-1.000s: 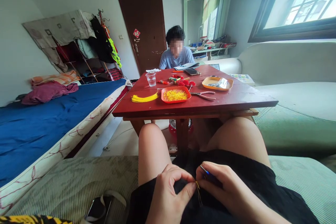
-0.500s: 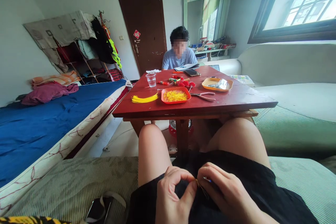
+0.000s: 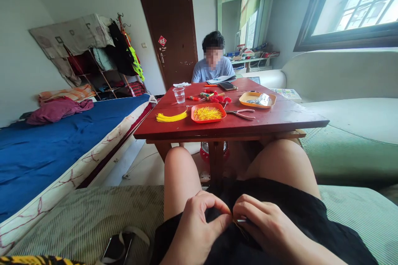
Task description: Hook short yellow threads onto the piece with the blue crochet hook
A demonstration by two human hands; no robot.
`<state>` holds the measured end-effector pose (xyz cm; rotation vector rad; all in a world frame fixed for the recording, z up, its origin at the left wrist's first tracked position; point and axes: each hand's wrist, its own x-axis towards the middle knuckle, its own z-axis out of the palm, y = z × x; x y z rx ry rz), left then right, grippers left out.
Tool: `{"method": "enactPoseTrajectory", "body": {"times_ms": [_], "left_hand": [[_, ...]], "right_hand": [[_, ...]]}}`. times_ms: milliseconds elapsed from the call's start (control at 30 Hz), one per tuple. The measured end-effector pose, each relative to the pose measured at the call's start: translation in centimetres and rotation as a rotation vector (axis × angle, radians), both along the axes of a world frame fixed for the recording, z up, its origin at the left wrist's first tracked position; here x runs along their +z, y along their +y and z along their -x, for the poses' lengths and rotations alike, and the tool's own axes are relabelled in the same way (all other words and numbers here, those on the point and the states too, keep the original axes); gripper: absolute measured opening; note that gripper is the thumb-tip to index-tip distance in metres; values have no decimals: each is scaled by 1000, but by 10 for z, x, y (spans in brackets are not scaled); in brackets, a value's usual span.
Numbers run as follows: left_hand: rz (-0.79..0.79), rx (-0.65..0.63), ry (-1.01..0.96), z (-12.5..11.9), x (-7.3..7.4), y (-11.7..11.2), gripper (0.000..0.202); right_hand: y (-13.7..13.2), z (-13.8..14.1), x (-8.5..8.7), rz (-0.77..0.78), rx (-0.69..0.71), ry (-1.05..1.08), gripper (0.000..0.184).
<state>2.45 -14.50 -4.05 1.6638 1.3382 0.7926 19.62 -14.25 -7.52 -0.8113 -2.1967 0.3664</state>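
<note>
Above my lap, my left hand [image 3: 202, 225] is closed in a pinch, thumb and forefinger pressed on a thin yellow thread [image 3: 239, 228]. My right hand [image 3: 265, 224] touches it at the fingertips, its fingers curled around a slim, pale metallic tool [image 3: 241, 220]. Most of that tool is hidden in the palm, so its kind is unclear. Loose thread ends hang below the fingertips. On the table ahead, a red tray [image 3: 209, 121] holds many short yellow strands, and a bundle of yellow strands [image 3: 171, 116] lies left of it.
Pink-handled pliers [image 3: 245, 114] lie right of the red tray on the red table [image 3: 280, 122]. A cup of water [image 3: 179, 95], red trinkets [image 3: 217, 98], a phone [image 3: 228, 86] and an orange tray [image 3: 271, 104] are there too. A person [image 3: 213, 66] sits opposite.
My left hand has turned slightly, its wrist now lower and further left. The tool in my right hand has shifted, showing a pale shaft where a blue spot showed before.
</note>
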Motion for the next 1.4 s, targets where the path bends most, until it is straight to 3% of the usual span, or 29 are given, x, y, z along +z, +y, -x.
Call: {"method": "enactPoseTrajectory", "body": {"times_ms": [233,433,733,833,967,1100,1233,1400], "left_hand": [[2,-79,177,1,4,7,5],[28,-11,139,-4,8,6,7],[29,180,-199,-13,-30,-4,22],[66,116,-182,-10,-23,-3,20],[32,11,22,-4,-2,4,9],[10,-66,195,-2,7,11,5],[3,-67,214,-4,7,13,6],[65,100,-96,-9,-12,7,13]], "right_hand": [[1,-3,-7,-10,39,-76,35],[4,-2,-8,-75,-12,-41,34],[3,1,-8,-158,-120,4,28],[3,-1,-8,-150,-82,-10,31],[4,-2,-10,-118,-47,-48,33],[4,-3,-12,-95,-20,-84,34],[4,-3,-9,-100,-41,-76,35],[6,-2,-8,-117,-98,-34,33]]}}
